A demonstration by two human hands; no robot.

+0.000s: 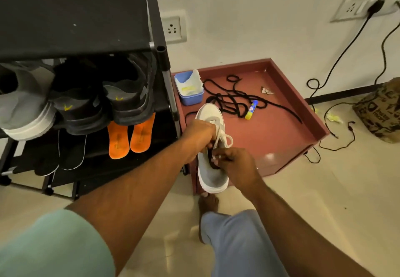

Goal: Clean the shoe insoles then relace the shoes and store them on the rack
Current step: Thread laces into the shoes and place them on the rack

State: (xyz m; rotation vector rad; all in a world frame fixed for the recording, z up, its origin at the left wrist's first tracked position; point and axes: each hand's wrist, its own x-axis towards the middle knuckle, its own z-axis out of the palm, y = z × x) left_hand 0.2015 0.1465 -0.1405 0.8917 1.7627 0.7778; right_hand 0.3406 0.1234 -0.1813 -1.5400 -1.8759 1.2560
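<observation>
A grey shoe with a white sole (pixel 213 175) rests on the front left edge of the low maroon table (pixel 281 138), toe pointing away. My left hand (pixel 200 135) grips its upper near the white lace (pixel 227 140). My right hand (pixel 236 164) pinches the lace at the shoe's opening. Loose black laces (pixel 233 99) lie tangled on the table. The black shoe rack (pixel 160 56) stands to the left, holding a grey shoe (pixel 23 108), two black shoes (pixel 127 95), two orange insoles (pixel 129 138) and dark insoles (pixel 60 157).
A blue tub with a white cloth (pixel 189 88) and a yellow-blue glue stick (pixel 251 109) sit on the table. Black cables (pixel 337 129) trail over the tiled floor at the right, near a brown printed bag (pixel 381 112). My bare foot (pixel 207 203) is below the shoe.
</observation>
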